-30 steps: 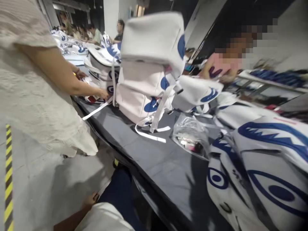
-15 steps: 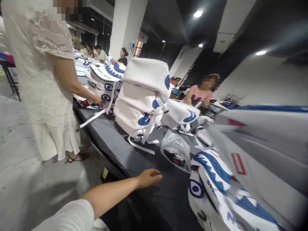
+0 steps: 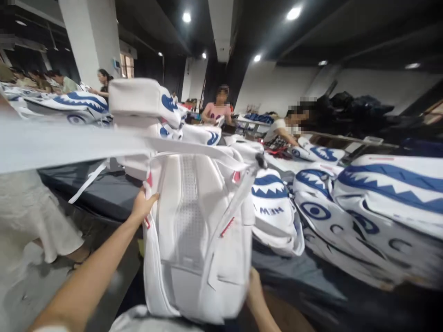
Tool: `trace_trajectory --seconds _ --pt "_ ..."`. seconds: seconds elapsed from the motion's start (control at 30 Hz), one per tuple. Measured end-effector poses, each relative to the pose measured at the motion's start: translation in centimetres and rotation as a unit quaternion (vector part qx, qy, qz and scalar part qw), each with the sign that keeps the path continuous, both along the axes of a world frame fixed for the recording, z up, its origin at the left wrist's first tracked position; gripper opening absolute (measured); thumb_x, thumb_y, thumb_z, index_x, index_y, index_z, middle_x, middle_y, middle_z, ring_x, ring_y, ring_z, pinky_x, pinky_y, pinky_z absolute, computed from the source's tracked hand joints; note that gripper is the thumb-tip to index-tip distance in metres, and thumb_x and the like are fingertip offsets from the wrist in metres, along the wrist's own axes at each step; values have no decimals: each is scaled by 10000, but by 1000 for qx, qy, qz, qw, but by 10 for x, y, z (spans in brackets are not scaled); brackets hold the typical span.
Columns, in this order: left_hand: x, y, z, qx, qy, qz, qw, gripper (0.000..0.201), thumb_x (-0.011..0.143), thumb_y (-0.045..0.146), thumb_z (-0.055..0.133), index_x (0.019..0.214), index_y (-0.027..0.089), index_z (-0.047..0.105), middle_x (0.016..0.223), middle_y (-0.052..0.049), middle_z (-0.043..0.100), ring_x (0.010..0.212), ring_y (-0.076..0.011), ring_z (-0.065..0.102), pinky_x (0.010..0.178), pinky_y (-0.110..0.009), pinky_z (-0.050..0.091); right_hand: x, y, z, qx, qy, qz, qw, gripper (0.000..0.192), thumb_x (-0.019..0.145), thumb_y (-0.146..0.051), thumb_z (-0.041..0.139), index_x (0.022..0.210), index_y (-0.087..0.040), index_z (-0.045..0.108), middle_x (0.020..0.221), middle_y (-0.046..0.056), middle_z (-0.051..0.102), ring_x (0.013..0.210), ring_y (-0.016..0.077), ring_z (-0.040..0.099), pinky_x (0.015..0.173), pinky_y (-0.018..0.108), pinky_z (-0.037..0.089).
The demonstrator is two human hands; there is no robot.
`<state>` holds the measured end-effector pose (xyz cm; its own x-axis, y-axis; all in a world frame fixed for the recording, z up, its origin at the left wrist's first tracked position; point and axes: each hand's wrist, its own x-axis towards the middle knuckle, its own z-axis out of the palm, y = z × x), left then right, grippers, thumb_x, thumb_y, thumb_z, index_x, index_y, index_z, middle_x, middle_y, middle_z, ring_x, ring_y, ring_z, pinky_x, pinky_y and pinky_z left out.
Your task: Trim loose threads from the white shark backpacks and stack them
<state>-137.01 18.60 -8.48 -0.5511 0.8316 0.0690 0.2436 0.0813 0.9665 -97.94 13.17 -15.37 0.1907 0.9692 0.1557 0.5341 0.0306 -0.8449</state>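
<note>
A white backpack [image 3: 188,207] stands upright right in front of me, its padded back panel and shoulder straps facing me. My left hand [image 3: 143,205] is closed on its upper left edge, by a strap with red trim. Low on the other side, my right hand [image 3: 255,290] presses against the backpack's lower right side, its fingers mostly hidden behind the bag. A loose white strap [image 3: 86,140] swings out blurred to the left. Beside the bag lies another white backpack [image 3: 273,207] with a blue zigzag teeth print and lettering.
Several white backpacks with blue eye prints [image 3: 318,212] lie to the right on the dark-covered table [image 3: 294,272]. A stack of white backpacks [image 3: 134,99] rises behind on the left. A person in a pale skirt [image 3: 31,203] stands left; other people work across the table.
The view has swung right. A white backpack now stands before me, held by my left hand, which was empty over the table. My right hand has come into view at its side.
</note>
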Motion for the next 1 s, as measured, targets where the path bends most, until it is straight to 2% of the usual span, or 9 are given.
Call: trace_trajectory --seconds 0.13,0.23,0.3,0.37,0.43,0.57,0.67,0.8,1.0 --pt "14 7 -23 -105 124 7 987 671 771 383 754 1386 222 539 1306 -168 666 1266 -406 590 1081 -563 426 11 -27 -22 -88 37 3 995 336 754 -434 571 880 -173 739 673 86 724 602 290 705 567 398 578" --pt "29 15 -30 -140 191 -3 972 680 827 454 688 1440 233 492 1289 -184 670 1219 -422 617 1030 -580 454 -13 -34 8 28 -12 40 999 374 826 -306 528 1139 -192 697 1033 113 762 961 274 729 873 401 574" --pt "29 18 -28 -148 227 -13 962 658 849 461 658 1439 222 493 1279 -179 677 1193 -401 637 1011 -544 483 -50 -25 34 138 -120 172 968 428 805 -140 500 1193 -196 672 1192 107 721 1139 242 666 996 365 521" --pt "22 18 -22 -156 259 -21 953 589 872 433 627 1406 208 521 1287 -162 677 1191 -359 647 1010 -483 506 -80 -7 54 104 -268 228 930 414 798 -43 511 1121 -233 687 1143 65 730 1094 201 673 936 296 534" --pt "15 14 -16 -172 292 -27 941 543 890 425 594 1372 181 546 1272 -169 682 1185 -345 652 1005 -461 519 -83 14 62 41 -315 172 933 341 868 -31 467 1059 -199 694 1016 107 732 920 226 705 773 317 563" --pt "19 -8 2 -200 384 -15 901 752 886 507 567 1496 96 407 1411 -291 539 1352 -489 479 1061 -666 399 -22 35 38 -91 -322 12 942 303 944 -139 476 1190 -119 651 1017 202 702 803 288 702 663 371 530" --pt "51 -21 21 -47 543 -31 838 766 899 445 571 1552 131 323 1591 -259 309 1514 -470 199 1164 -684 225 4 29 13 -135 -278 9 951 455 915 -201 560 1366 -149 562 1123 157 711 964 299 700 758 355 523" --pt "129 6 41 195 593 -386 679 390 986 310 439 1354 268 561 1324 -111 630 1311 -282 542 1117 -472 390 -11 27 -1 -146 -104 3 984 673 931 -348 505 1554 -171 321 1241 142 687 1068 320 679 834 391 516" --pt "226 93 43 111 691 -503 507 424 927 521 592 1012 116 685 974 -159 706 979 -303 629 900 -448 436 -12 50 -24 -102 98 15 990 779 844 -516 550 1524 -195 346 1370 151 609 1186 325 620 952 446 487"
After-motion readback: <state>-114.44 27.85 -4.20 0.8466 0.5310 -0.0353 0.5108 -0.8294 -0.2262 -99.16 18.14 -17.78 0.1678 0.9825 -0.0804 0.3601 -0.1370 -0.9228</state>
